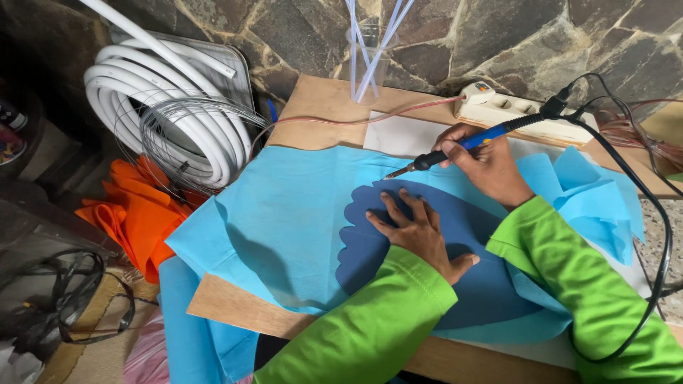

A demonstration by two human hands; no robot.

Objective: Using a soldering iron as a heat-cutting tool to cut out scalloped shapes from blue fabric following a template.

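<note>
A: What is shown in the head view?

B: A soldering iron [455,147] is gripped in the right hand [491,167], the fingers closed around its blue handle, and its tip is set at the far edge of a dark blue scalloped template [462,242]. The template is pressed flat by the left hand [420,231], whose fingers are spread apart on it. Beneath it a light blue fabric sheet [284,213] is laid over the wooden board [235,306].

A: Which step is judged to be in hand?

B: The outline appears to be traced with the hot tip along the template's edge. For the tracing to go on, the template would likely have to be kept pinned and the tip guided closely round the scallops.

A: And the surroundings?

B: At the far right a white power strip [519,110] is seen, with the black cable [654,235] looped down the right side. A coil of white hose [171,107] and thin wire [178,142] lies at the far left, with orange cloth [135,213] nearer. A rough stone wall [498,35] is seen behind, and a clear cup of straws [370,50] is stood against it.
</note>
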